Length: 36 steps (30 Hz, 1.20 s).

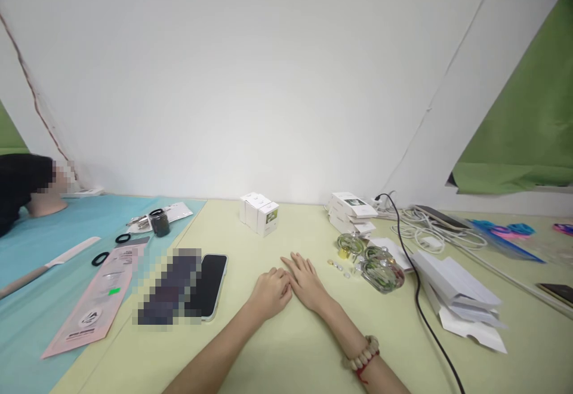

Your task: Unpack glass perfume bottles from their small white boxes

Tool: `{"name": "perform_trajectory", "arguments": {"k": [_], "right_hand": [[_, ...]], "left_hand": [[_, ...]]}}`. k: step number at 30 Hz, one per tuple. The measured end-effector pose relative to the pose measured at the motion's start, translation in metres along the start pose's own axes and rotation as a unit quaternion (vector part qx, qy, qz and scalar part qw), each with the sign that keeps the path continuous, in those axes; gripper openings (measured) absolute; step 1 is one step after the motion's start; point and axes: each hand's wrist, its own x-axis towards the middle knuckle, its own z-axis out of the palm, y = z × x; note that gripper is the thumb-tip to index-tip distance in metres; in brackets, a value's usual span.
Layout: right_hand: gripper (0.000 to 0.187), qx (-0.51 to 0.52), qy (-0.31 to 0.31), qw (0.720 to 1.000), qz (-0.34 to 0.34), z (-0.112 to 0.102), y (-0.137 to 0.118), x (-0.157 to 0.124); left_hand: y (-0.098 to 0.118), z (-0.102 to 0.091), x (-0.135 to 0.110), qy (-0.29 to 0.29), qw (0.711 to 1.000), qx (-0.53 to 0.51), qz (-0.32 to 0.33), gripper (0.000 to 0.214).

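Note:
My left hand (271, 291) rests on the yellow-green table with its fingers curled in, and no object shows in it. Its knuckles touch the thumb side of my right hand (308, 282). That right hand lies palm down, fingers stretched out and slightly apart, holding nothing. A beaded bracelet (363, 355) with a red string is on the right wrist. Beyond the hands stand small white boxes (258, 214) side by side. To the right of my right hand are several small gold and silvery pieces (339, 265) and clear packs with green contents (381, 270).
On the left lie a phone (209, 286), a pink packet (96, 301), a dark jar (159, 223), black rings (100, 258) and a long-handled blade (54, 262). On the right are stacked white boxes (351, 212), folded white cartons (459, 289), a black cable (417, 286) and white cords (441, 236). Another person (22, 188) is at far left.

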Motion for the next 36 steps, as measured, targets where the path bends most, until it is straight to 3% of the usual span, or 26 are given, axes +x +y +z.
{"name": "perform_trajectory", "arguments": {"k": [24, 27, 30, 32, 36], "right_hand": [[0.052, -0.013, 0.004, 1.0, -0.001, 0.003, 0.003, 0.002], [0.054, -0.009, 0.019, 1.0, -0.006, 0.006, 0.004, 0.002], [0.062, -0.003, 0.064, 0.997, 0.036, 0.01, 0.004, 0.001], [0.066, -0.005, 0.068, 0.995, 0.069, 0.011, 0.002, 0.001], [0.067, -0.002, 0.013, 0.997, 0.075, 0.01, -0.001, -0.001]], "left_hand": [[0.004, -0.004, 0.0, -0.022, 1.0, -0.002, -0.006, 0.019], [0.006, -0.002, 0.0, 0.03, 0.996, 0.024, -0.085, 0.028], [0.002, 0.004, -0.002, 0.107, 0.976, 0.049, -0.182, 0.044], [-0.003, 0.007, -0.004, 0.099, 0.976, 0.037, -0.192, 0.051], [-0.009, 0.009, -0.005, 0.07, 0.978, 0.027, -0.192, 0.059]]}}
